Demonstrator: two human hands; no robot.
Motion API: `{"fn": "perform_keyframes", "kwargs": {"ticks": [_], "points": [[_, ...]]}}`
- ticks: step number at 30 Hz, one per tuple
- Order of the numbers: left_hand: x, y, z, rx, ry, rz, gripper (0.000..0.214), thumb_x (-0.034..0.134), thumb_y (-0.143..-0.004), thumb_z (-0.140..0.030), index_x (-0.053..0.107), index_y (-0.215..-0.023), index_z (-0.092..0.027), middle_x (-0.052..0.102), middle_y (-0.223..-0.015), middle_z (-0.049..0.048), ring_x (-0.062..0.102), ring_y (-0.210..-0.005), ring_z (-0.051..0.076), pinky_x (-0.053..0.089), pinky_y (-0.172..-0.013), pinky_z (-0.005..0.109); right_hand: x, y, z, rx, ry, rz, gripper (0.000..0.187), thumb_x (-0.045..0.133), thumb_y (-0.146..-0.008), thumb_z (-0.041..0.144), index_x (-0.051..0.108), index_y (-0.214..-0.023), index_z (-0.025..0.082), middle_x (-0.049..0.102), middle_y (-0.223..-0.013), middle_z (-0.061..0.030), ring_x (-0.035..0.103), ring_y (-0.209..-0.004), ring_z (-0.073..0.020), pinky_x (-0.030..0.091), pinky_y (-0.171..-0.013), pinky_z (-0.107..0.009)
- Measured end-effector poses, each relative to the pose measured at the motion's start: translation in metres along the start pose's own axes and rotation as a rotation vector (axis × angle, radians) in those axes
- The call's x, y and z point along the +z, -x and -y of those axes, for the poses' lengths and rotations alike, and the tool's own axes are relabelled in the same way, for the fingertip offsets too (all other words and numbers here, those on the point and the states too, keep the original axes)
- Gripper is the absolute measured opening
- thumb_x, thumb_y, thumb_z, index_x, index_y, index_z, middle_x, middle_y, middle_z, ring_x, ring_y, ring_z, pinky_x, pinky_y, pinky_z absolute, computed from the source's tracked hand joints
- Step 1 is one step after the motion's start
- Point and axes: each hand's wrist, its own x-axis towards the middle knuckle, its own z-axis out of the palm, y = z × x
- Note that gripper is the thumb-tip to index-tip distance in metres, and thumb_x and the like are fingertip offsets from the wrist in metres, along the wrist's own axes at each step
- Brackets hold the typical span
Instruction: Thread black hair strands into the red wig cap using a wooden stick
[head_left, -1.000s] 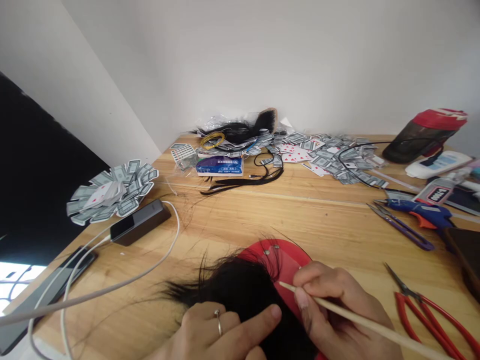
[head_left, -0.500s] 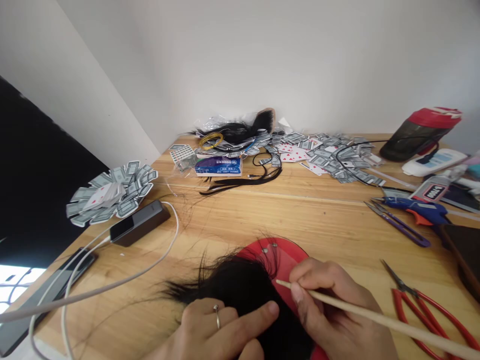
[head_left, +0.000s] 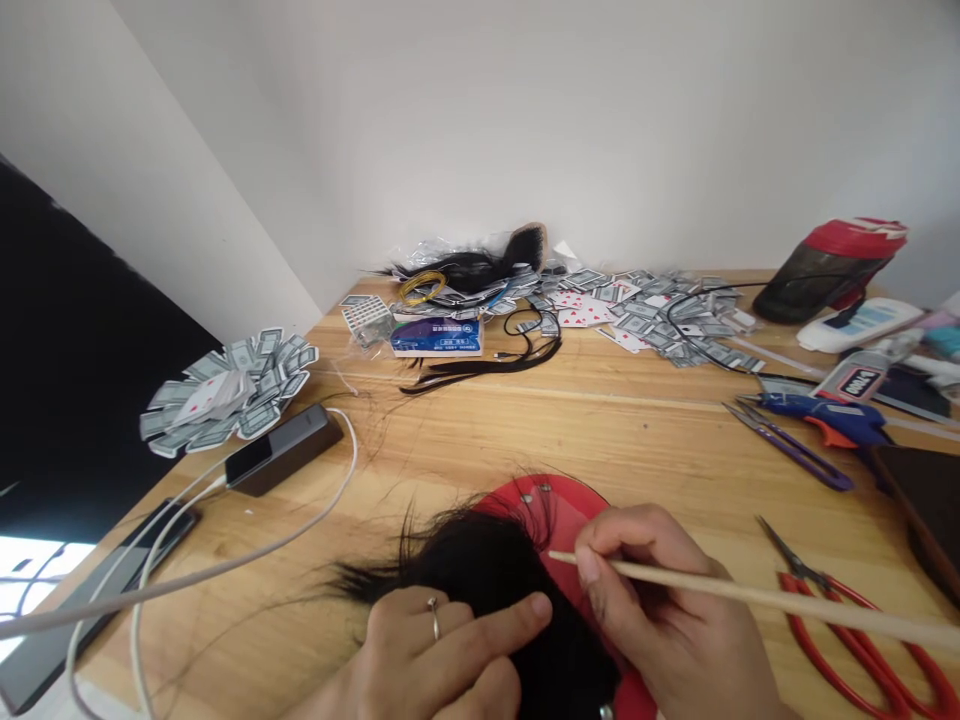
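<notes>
Stick [head_left: 825, 609]: pinched by right hand [head_left: 682, 635]; stray poke could tangle hair [head_left: 484, 555].
Left hand [head_left: 442, 655]: rests on hair, cannot tell whether grasping; slipping could let hair spread.

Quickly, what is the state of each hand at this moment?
Left hand: partly open, laid on the black hair, with no grip to be seen.
Right hand: closed, holding the pale stick like a pen.

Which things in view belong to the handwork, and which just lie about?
Apparently in use:
- wooden stick, in the right hand
- black hair, under the left hand
- red base

Apparently lying about:
- red-handled pliers
- purple snips
- glue gun
- playing cards
</notes>
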Motion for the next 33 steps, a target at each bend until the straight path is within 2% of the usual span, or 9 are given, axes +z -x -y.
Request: {"fn": "perform_keyframes", "kwargs": {"ticks": [4, 7, 9, 11, 14, 16, 21, 25, 33], "points": [[0.004, -0.015, 0.003, 0.025, 0.05, -0.152, 0.042, 0.028, -0.106, -0.025, 0.047, -0.068, -0.02, 0.08, -0.095, 0.0028, 0.053, -0.038, 0.007, 0.039, -0.038, 0.026, 0.002, 0.0, -0.001, 0.078, -0.058, 0.025, 0.017, 0.053, -0.093, 0.022, 0.055, -0.077, 0.026, 0.046, -0.053, 0.0077, 0.045, -0.043, -0.0109, 0.038, -0.04, -0.02], [0.007, -0.018, 0.003, -0.036, 0.227, -0.236, 0.032, 0.031, -0.106, -0.027, 0.053, -0.085, -0.019, 0.08, -0.091, 0.0042, 0.066, -0.051, 0.009, 0.048, -0.047, 0.022, 0.005, 0.002, 0.002, 0.193, -0.149, -0.004, 0.016, 0.052, -0.094, 0.026, 0.055, -0.078, 0.026, 0.046, -0.056, 0.0068, 0.044, -0.044, -0.0113, 0.036, -0.041, -0.022], [0.006, -0.016, 0.002, -0.149, 0.391, -0.239, 0.026, 0.034, -0.105, -0.027, 0.059, -0.102, -0.019, 0.079, -0.09, 0.0038, 0.073, -0.069, 0.012, 0.053, -0.059, 0.02, 0.007, 0.003, 0.003, 0.254, -0.212, -0.037, 0.017, 0.054, -0.094, 0.031, 0.055, -0.078, 0.025, 0.048, -0.06, 0.0054, 0.044, -0.047, -0.0117, 0.035, -0.043, -0.023], [0.002, -0.015, 0.0, -0.304, 0.55, -0.223, 0.026, 0.036, -0.104, -0.026, 0.061, -0.109, -0.021, 0.077, -0.089, 0.0023, 0.071, -0.07, 0.011, 0.052, -0.059, 0.018, 0.009, 0.004, 0.003, 0.279, -0.254, -0.047, 0.02, 0.055, -0.094, 0.035, 0.053, -0.076, 0.025, 0.051, -0.062, 0.0038, 0.044, -0.049, -0.0124, 0.034, -0.044, -0.024], [-0.016, -0.018, -0.001, -0.439, 0.686, -0.198, 0.025, 0.041, -0.103, -0.03, 0.061, -0.091, -0.022, 0.066, -0.077, 0.0, 0.059, -0.059, 0.009, 0.047, -0.053, 0.017, 0.008, 0.003, 0.0, 0.262, -0.276, -0.036, 0.026, 0.054, -0.095, 0.037, 0.049, -0.073, 0.024, 0.049, -0.06, 0.0036, 0.043, -0.05, -0.0133, 0.033, -0.045, -0.025], [-0.032, -0.026, 0.0, -0.493, 0.693, -0.057, 0.03, 0.043, -0.101, -0.035, 0.058, -0.08, -0.019, 0.057, -0.067, -0.0011, 0.054, -0.06, 0.01, 0.045, -0.055, 0.019, 0.007, 0.002, -0.003, 0.229, -0.286, -0.009, 0.027, 0.053, -0.096, 0.037, 0.049, -0.073, 0.024, 0.048, -0.059, 0.0041, 0.042, -0.049, -0.0131, 0.033, -0.045, -0.025], [-0.055, -0.058, 0.012, -0.573, 0.775, 0.525, 0.033, 0.043, -0.101, -0.033, 0.054, -0.074, -0.018, 0.051, -0.068, -0.0044, 0.047, -0.063, 0.009, 0.037, -0.057, 0.017, 0.004, -0.004, -0.006, 0.244, -0.352, 0.083, 0.029, 0.054, -0.095, 0.041, 0.047, -0.073, 0.024, 0.045, -0.057, 0.0056, 0.042, -0.049, -0.0126, 0.033, -0.045, -0.023], [-0.047, -0.082, 0.02, -0.523, 0.555, 0.633, 0.026, 0.045, -0.097, -0.022, 0.053, -0.073, -0.018, 0.046, -0.064, -0.0061, 0.042, -0.06, 0.009, 0.034, -0.057, 0.018, 0.004, -0.006, -0.006, 0.269, -0.469, 0.096, 0.03, 0.055, -0.095, 0.043, 0.044, -0.074, 0.024, 0.04, -0.058, 0.0079, 0.037, -0.047, -0.0104, 0.029, -0.043, -0.021], [-0.041, -0.1, 0.012, -0.396, 0.108, 0.762, 0.026, 0.042, -0.097, -0.022, 0.064, -0.083, -0.02, 0.072, -0.08, 0.0028, 0.062, -0.067, 0.016, 0.039, -0.061, 0.024, 0.004, -0.009, -0.004, 0.337, -0.577, 0.121, 0.033, 0.059, -0.092, 0.046, 0.044, -0.075, 0.023, 0.04, -0.058, 0.0084, 0.035, -0.049, -0.0096, 0.028, -0.043, -0.02]]}}
